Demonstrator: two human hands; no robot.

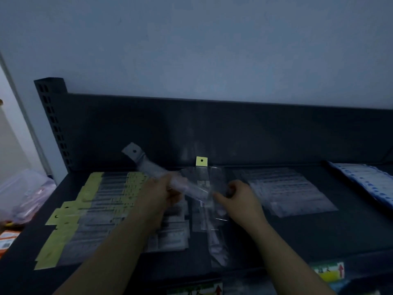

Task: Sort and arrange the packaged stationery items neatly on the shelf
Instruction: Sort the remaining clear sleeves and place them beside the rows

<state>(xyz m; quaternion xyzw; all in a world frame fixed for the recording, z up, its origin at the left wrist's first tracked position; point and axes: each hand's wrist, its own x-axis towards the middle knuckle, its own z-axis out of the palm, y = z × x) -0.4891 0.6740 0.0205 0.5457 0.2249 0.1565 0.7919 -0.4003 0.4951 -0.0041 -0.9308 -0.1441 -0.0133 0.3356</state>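
Observation:
On the dark shelf (297,235), my left hand (161,192) grips a long clear packet (153,169) with a grey hang tab, tilted up to the left and blurred. My right hand (238,199) pinches a clear packet (202,179) with a yellow hang tab that lies flat at the shelf's middle. Several overlapping packets with yellow tabs (89,211) form rows on the left part of the shelf. Another clear packet (217,245) lies below my hands.
A stack of flat clear packets (289,190) lies right of my hands. Blue-and-white packets (365,182) sit at the far right. The shelf's back panel (234,133) rises behind. Plastic bags (23,194) lie beyond the left edge. Price labels (329,271) line the front rail.

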